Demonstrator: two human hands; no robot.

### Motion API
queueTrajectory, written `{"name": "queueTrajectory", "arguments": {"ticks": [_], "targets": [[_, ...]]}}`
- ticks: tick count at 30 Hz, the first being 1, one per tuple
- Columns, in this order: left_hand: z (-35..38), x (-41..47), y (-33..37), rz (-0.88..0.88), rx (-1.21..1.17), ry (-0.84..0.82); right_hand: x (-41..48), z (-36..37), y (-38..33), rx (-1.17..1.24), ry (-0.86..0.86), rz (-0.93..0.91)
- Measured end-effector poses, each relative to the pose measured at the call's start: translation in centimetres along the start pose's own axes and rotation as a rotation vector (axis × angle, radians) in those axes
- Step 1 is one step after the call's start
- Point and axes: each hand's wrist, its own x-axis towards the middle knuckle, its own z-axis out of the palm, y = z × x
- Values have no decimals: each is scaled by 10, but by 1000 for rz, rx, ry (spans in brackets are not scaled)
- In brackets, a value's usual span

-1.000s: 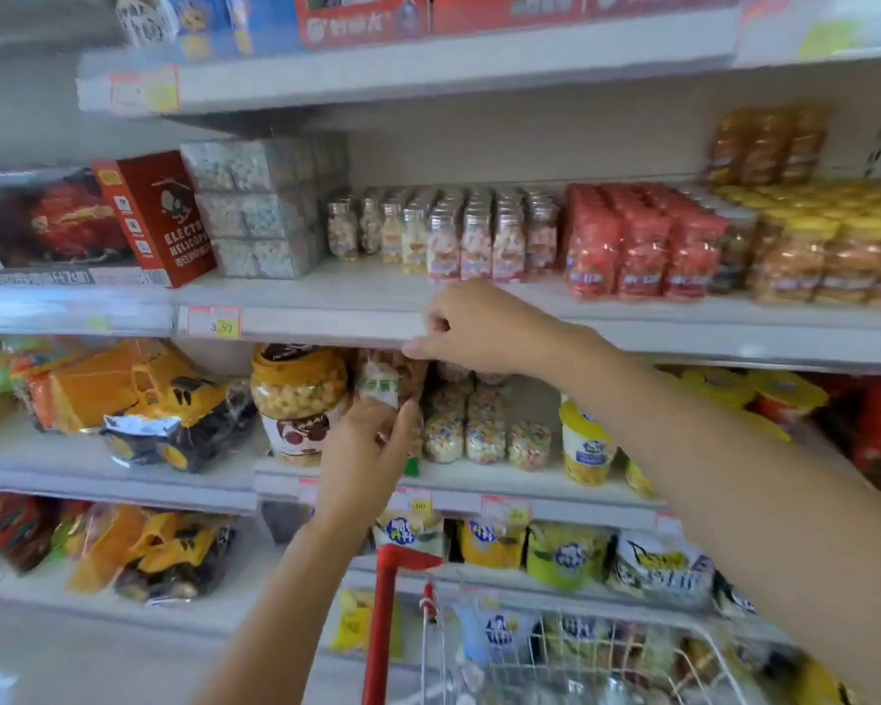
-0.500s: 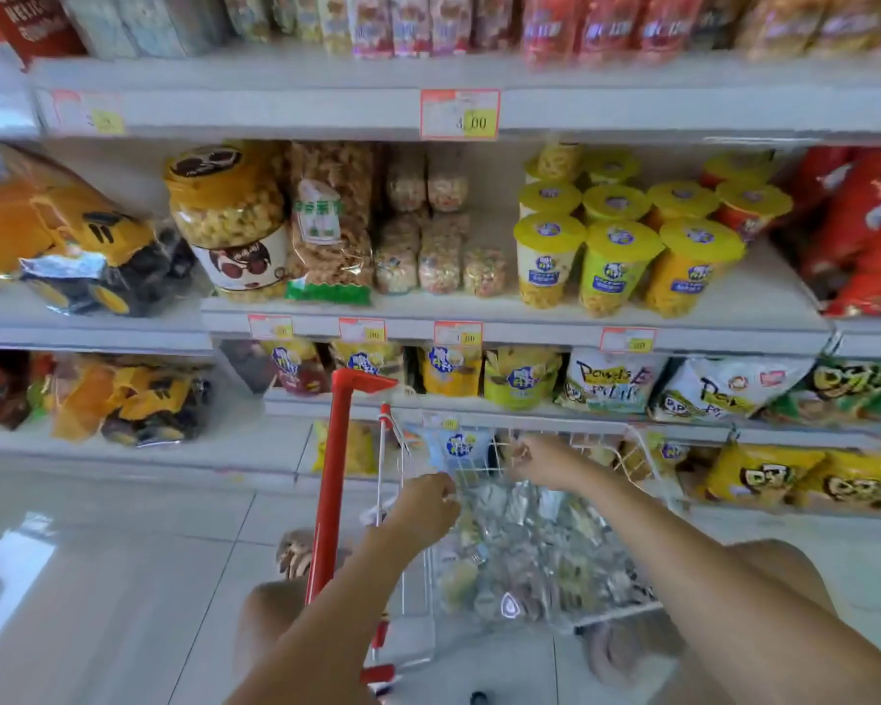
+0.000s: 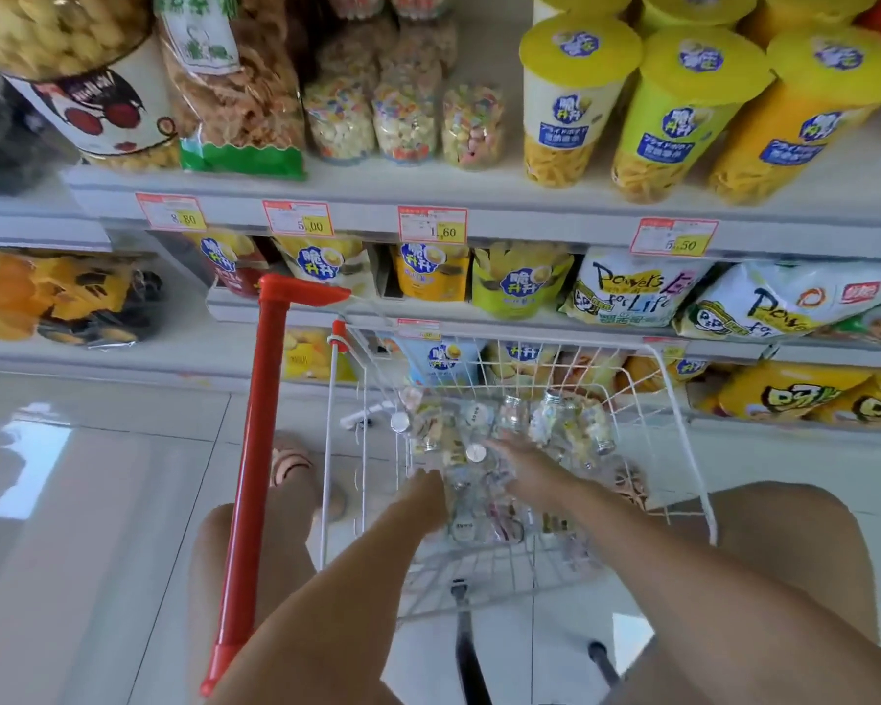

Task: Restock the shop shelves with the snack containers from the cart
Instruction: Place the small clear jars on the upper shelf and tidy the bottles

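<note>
Both hands down in the cart [image 3: 253, 450], among a heap of small clear jars [image 3: 550, 424]. Right hand [image 3: 522, 468] nearer the heap's middle, fingers straight, laid over jars just ahead. Left hand [image 3: 426, 493] at the heap's near-left edge, fingers hidden, grip impossible to tell. Jars tumbled, mostly on their sides, long axes and lids pointing every way. Shelf [image 3: 479, 195] ahead and above.

The cart [image 3: 499, 341] is standing on the floor [image 3: 98, 501], carrying clear jars [image 3: 545, 419], while the shelf [image 3: 530, 227] is bearing yellow-lidded cups [image 3: 576, 94] and a bag [image 3: 235, 89].
</note>
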Motion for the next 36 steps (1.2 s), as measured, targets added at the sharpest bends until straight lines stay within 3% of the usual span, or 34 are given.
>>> {"name": "queueTrajectory", "arguments": {"ticks": [5, 9, 14, 16, 20, 23, 25, 27, 30, 36], "targets": [[8, 15, -2, -31, -28, 14, 28, 0, -4, -162, -99, -106], [12, 19, -3, -50, 6, -9, 51, 11, 1, -237, -148, -83], [-11, 9, 0, -58, -51, -43, 50, 14, 8, -258, 116, -65], [-34, -2, 6, -63, -177, 2, 41, 11, 10, -76, 187, 17], [-86, -50, 19, 64, -720, 43, 14, -10, 1, 226, 360, 52], [-119, -90, 24, 129, -1174, 38, -12, -42, -21, 322, 445, -19], [-137, -122, 27, 306, -1352, -4, -35, -67, -41, 342, 541, -118], [-148, -141, 19, 438, -1213, 167, -60, -92, -63, 387, 619, -189], [-158, -165, 10, 425, -836, 482, -101, -129, -102, 351, 721, -289], [-204, -218, -8, 559, -919, 624, -175, -190, -188, 254, 808, -493]]}}
